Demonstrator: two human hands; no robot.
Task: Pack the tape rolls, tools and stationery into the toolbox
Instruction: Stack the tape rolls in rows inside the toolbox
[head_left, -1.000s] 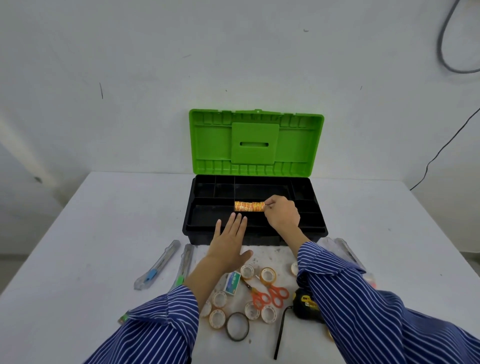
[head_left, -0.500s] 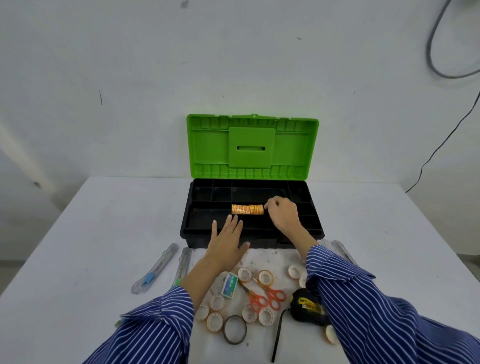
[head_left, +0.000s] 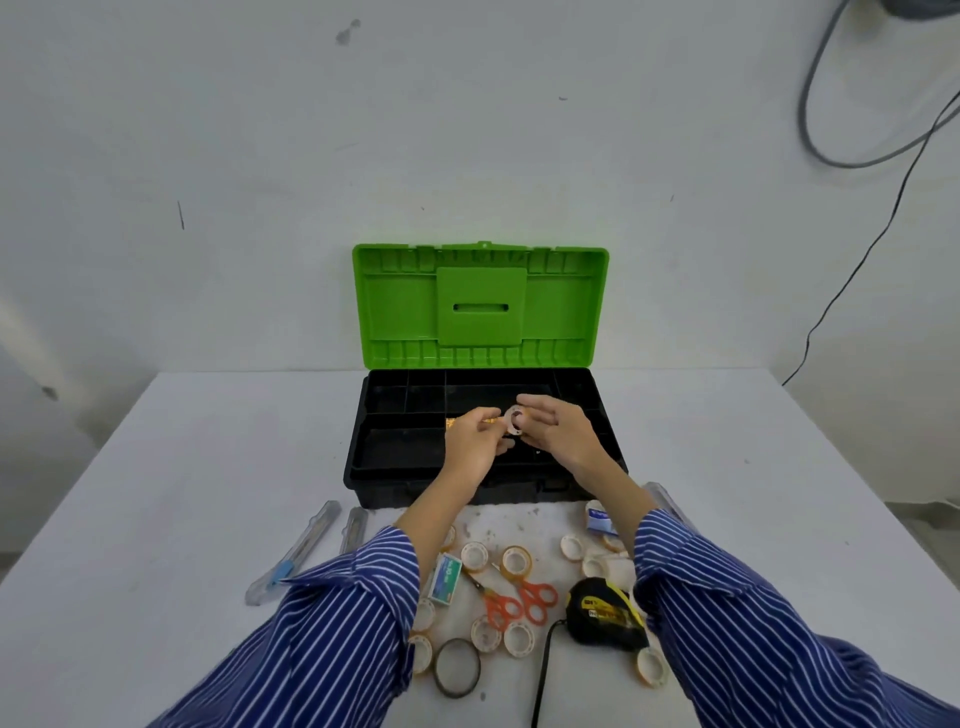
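I've got one small tape roll (head_left: 515, 420) up over the open toolbox (head_left: 363, 441), fingers of my right hand (head_left: 558, 434) pinching it, left hand (head_left: 470, 441) pinching its edge too. Next: lower it beside the orange-patterned row (head_left: 451, 422) in the tray (mostly hidden behind my hand). Plenty of rolls wait on the tabletop (head_left: 156, 519).

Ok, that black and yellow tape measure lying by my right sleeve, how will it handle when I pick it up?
The tape measure looks chunky and rigid, so probably heavy for its size. It lies flat, unlikely to roll. Its black strap trails loose and will likely dangle.
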